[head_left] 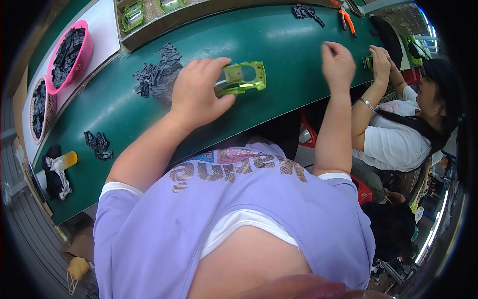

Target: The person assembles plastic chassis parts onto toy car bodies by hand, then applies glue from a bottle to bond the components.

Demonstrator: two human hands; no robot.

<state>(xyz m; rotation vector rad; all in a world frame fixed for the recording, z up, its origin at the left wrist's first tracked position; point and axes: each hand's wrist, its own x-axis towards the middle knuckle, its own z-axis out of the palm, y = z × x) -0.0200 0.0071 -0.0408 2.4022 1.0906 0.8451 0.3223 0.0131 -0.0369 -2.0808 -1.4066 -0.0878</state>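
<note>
My left hand (199, 92) is closed round the left end of a bright green toy car body shell (253, 77), holding it over the green table. The shell's cut-out window openings show the table through them. Just left of that hand lies a heap of small dark grey plastic parts (158, 72), partly hidden behind my fingers. Away to the right, my right hand (338, 67) is raised over the table's near edge with its fingers curled together. Whatever those fingers may hold is hidden.
A pink basin (84, 59) and a basket (49, 112) of dark parts stand at left. Green shells lie in a cardboard box (154, 22) behind. Orange-handled pliers (347, 22) rest at far right. A co-worker's hands (381, 65) work close beside my right arm.
</note>
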